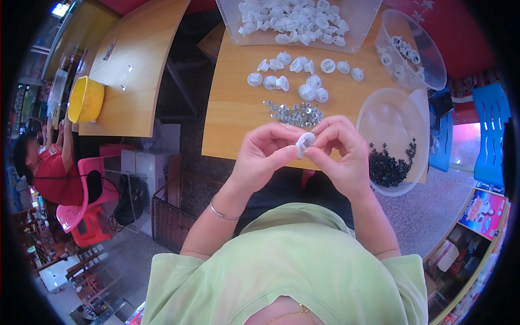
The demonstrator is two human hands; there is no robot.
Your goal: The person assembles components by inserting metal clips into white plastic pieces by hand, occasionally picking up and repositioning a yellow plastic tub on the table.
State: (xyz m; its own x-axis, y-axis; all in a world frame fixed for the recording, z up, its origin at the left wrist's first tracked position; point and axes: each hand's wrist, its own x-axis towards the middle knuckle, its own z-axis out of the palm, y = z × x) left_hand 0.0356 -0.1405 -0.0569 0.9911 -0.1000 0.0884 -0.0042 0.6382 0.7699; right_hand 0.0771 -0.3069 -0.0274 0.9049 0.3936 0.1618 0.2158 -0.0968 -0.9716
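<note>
A small round white plastic fitting [305, 143] is held up over the table's front edge. My left hand [265, 154] pinches it between thumb and fingertips. From the other side, my right hand [342, 154] has its thumb and fingers closed at the fitting's right edge; whether a tiny piece is also in those fingertips is hidden. Just beyond my hands lies a heap of small shiny metal pieces [297, 115]. Further back, loose white fittings [307, 93] of the same kind sit in rough rows on the wooden table [233, 114].
A clear bin [364, 40] heaped with white fittings stands at the back. On the right are a clear tub [374, 108] with small black parts [391, 165] and another tub [439, 76] with white pieces. Leftward, a person [54, 168] sits by another table [135, 59] bearing a yellow basket [86, 100].
</note>
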